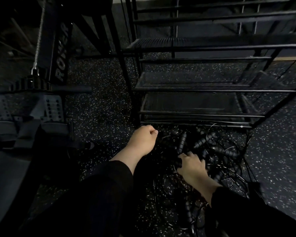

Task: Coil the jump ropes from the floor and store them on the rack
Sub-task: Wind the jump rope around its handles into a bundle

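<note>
Jump ropes (210,151): a tangled heap of thin cords and ribbed black handles on the speckled floor (101,120), directly in front of the rack's lowest tier. None is coiled yet.
Right hand (191,166): your fingers are curled down into the heap around a handle, judged to be singling out one rope before pulling it free.
Left hand (143,141): closed in a loose fist at the heap's left edge. Dim light hides whether a cord is pinched in it; you cannot tell.
Rack (203,89): black mesh shelves, just behind the heap, so that each finished coil needs only a short lift.
Rower (58,53): well to the left, apart from the work.
Caution: expect crossed cords to snag. Draw one rope slowly.
</note>
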